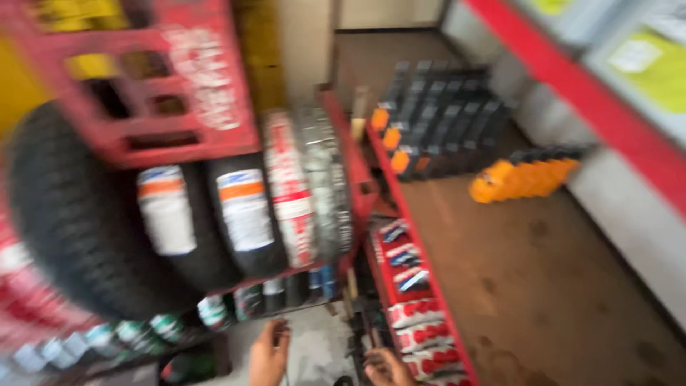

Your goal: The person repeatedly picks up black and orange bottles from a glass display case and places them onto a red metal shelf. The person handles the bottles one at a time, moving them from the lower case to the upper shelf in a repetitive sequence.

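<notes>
Both hands sit low at the near edge, blurred by motion. Left hand [269, 355] points its fingers up beside a thin dark cord or rod; whether it grips it I cannot tell. Right hand [386, 368] curls loosely, knuckles up, just beside the red-and-white cartons [421, 336] shelved under the brown counter [543, 286]. Wrapped motorcycle tyres [243, 221] stand upright on the red rack [343, 171], treads outward. Orange-capped black bottles [436, 121] line the far counter.

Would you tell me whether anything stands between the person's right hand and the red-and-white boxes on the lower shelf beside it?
Nothing visible does. The right hand is low in the blurred view, right beside the red-and-white boxes on the red shelf. The left hand is apart, over the floor.
</notes>
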